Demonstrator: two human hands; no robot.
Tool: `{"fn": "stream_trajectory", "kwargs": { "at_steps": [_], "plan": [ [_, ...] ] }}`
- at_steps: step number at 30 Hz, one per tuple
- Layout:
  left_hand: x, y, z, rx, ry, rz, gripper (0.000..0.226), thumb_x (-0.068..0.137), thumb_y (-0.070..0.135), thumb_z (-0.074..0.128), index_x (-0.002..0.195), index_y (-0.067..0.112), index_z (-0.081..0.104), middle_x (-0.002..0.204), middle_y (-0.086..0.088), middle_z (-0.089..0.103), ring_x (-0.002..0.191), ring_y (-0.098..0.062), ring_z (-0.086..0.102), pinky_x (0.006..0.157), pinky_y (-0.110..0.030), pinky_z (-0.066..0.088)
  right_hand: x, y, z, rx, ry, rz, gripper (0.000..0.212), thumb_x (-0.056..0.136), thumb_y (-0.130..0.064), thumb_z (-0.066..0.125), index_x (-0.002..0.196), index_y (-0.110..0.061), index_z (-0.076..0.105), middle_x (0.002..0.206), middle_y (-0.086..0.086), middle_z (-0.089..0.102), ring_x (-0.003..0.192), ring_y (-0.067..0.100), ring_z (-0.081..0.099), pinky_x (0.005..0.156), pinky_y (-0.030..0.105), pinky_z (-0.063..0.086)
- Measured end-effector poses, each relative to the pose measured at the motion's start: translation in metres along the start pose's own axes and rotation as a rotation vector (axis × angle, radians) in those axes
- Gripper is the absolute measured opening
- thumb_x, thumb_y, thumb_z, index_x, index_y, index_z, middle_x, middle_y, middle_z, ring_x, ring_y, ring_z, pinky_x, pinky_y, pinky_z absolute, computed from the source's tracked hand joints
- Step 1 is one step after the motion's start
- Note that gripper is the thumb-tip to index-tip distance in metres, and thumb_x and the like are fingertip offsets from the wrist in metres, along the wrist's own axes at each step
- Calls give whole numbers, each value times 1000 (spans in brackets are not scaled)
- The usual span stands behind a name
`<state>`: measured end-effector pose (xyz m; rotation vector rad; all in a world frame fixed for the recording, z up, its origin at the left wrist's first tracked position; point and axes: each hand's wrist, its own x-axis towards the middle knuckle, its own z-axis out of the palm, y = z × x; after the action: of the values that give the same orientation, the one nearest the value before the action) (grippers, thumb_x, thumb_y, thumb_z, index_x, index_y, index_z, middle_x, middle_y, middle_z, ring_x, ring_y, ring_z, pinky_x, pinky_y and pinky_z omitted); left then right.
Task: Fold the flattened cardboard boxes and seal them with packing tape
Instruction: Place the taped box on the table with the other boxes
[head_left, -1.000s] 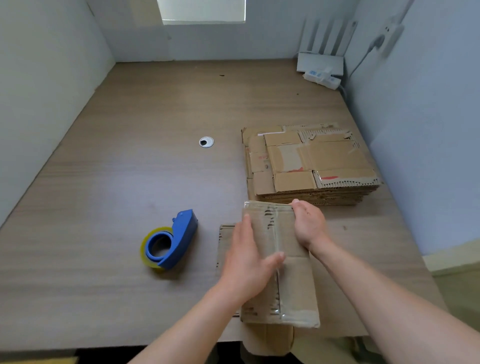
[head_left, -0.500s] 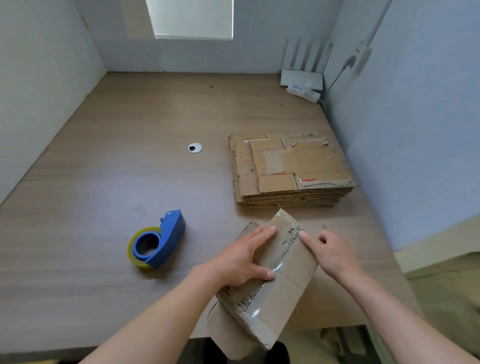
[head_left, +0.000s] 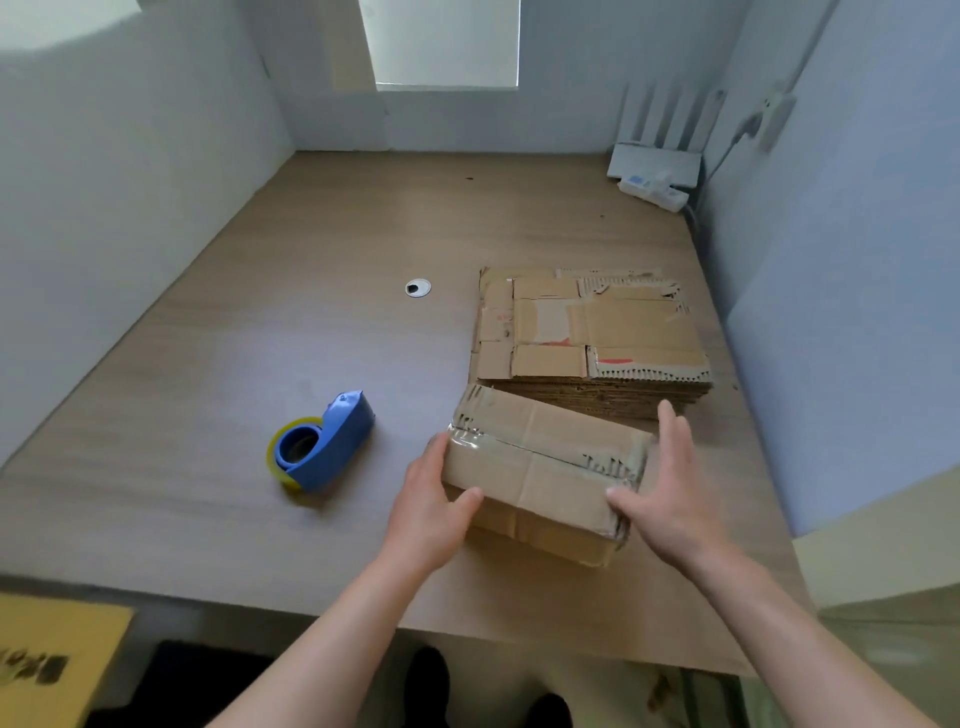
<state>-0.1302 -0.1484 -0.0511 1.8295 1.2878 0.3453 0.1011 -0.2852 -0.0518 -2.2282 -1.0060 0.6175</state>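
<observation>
One taped box (head_left: 540, 467) lies on the table (head_left: 208, 364), now turned crosswise, near one flat stack (head_left: 592, 332) and one dispenser (head_left: 327, 441). Left hand (head_left: 431, 509) grips its left end; right hand (head_left: 670, 499) presses straight, closed fingers (head_left: 672, 431) against the other.

— How many boxes are folded up?
— One taped cardboard box (head_left: 545, 467), between two grips: left grip (head_left: 431, 514), right grip (head_left: 670, 499).
— Flat ones?
— One stack of flattened boxes (head_left: 592, 332) just beyond the right grip; its sheets lie too close to count.
— Tape?
— One blue tape dispenser (head_left: 332, 441) left of the left grip, carrying one yellowish roll.
— Else?
— Far beyond the grips: one cable grommet (head_left: 417, 287), one router (head_left: 654, 163) with four antennas, one power strip (head_left: 657, 191).
</observation>
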Motion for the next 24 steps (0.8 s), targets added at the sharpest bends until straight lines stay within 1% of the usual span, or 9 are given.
{"fn": "stream_trajectory", "kwargs": {
  "at_steps": [2,4,7,10,13,15,17,20,24],
  "plan": [
    [4,5,0,-47,16,-44,73,84,34,68,147,40,33,139,7,43,110,-5,43,93,-24,36,10,1,-5,20,-66,-8,86,78,-34,75,151,-22,31,146,-2,42,132,16,43,110,37,37],
    [8,7,1,-76,45,-86,72,83,35,70,147,36,37,141,3,41,114,-7,44,99,-27,37,13,-2,-11,-34,-24,24,31,85,-44,68,109,-26,62,107,-10,66,96,12,62,80,32,53],
    [13,12,2,-58,75,-130,71,86,29,69,149,31,36,146,-3,36,122,-14,45,107,-27,32,3,0,-14,-216,-116,9,39,91,-57,55,73,-23,62,67,-9,65,63,7,60,55,28,44],
    [17,17,3,-3,101,-115,76,87,24,69,153,25,30,152,0,33,136,-17,38,109,-28,28,-19,6,-3,-68,-336,-7,29,93,-57,51,105,-32,61,87,-9,70,73,7,66,65,33,57],
    [18,24,7,-21,80,-85,60,85,22,70,136,30,40,133,8,49,124,-17,50,102,-33,41,-43,2,14,287,-537,34,64,93,-43,56,148,-45,24,112,-2,71,83,19,72,65,33,58],
    [18,29,8,-24,50,-75,58,86,21,69,136,31,41,123,12,55,110,-13,56,95,-30,45,-53,-7,23,346,-535,1,80,85,-39,60,148,-53,13,133,-4,62,106,17,67,86,39,58],
    [19,31,7,9,28,-62,58,88,21,69,138,30,41,119,13,55,106,-11,56,90,-26,42,-52,-17,27,330,-455,-46,99,75,-34,66,153,-48,6,153,-3,41,133,17,47,113,44,40],
    [20,34,3,58,10,-49,57,88,25,70,137,29,41,117,13,54,107,-13,56,92,-29,46,-35,-34,32,239,-338,-117,109,72,-35,68,157,-38,0,163,-8,17,148,15,21,123,44,22],
    [24,33,-7,114,14,28,49,87,21,69,129,26,46,113,18,52,102,-11,56,85,-25,42,-17,-54,58,59,-264,-128,87,93,-50,55,158,-36,0,167,1,7,153,17,6,124,40,14]
  ]
}}
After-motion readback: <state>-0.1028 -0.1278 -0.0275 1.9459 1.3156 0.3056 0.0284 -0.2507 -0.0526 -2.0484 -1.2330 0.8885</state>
